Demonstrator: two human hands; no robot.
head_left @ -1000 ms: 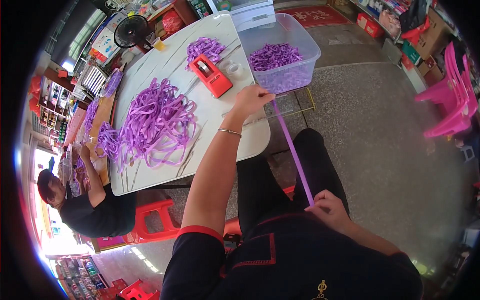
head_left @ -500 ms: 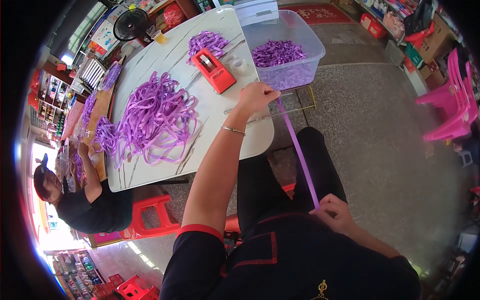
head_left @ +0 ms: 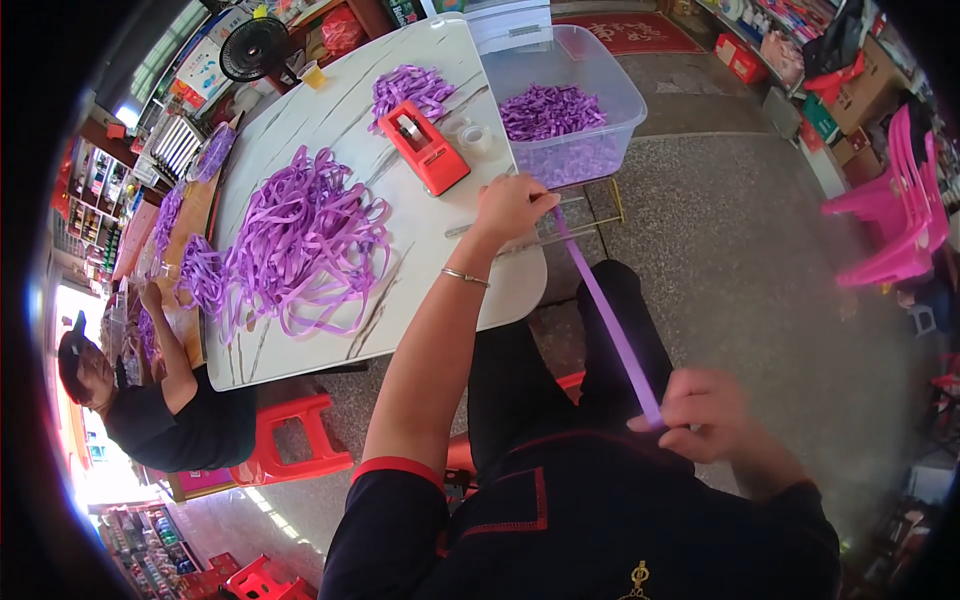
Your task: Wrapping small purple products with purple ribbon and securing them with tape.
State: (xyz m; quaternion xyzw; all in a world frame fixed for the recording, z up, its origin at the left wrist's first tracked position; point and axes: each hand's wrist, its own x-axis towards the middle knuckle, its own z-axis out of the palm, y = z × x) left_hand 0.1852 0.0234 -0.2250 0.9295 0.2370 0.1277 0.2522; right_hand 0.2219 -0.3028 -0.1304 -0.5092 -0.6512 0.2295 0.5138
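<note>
A purple ribbon (head_left: 606,312) runs straight between my two hands, slanting over my leg. At the table's right edge, my left hand (head_left: 508,210) pinches its far end, fingers closed. My right hand (head_left: 700,414), close to my body, grips the near end between thumb and fingers; it is a little blurred. Left of my forearm, a large tangled heap of purple ribbon (head_left: 300,235) lies on the white marbled table (head_left: 400,325). Beyond my left hand stand a red tape dispenser (head_left: 430,152) and a small clear roll (head_left: 475,137). A smaller purple ribbon pile (head_left: 412,90) lies behind them.
A clear plastic bin (head_left: 625,105) holding short purple pieces stands beyond the table's right corner. At left, another person (head_left: 165,420) sits on a red stool (head_left: 295,440) by more ribbon. A black fan (head_left: 255,50) and a cup (head_left: 312,75) are at the back; pink chairs (head_left: 890,215) at right.
My right hand has shifted slightly right, its fingers lifted and more spread around the ribbon end. My left hand stays at the table edge, and the ribbon is still stretched between them.
</note>
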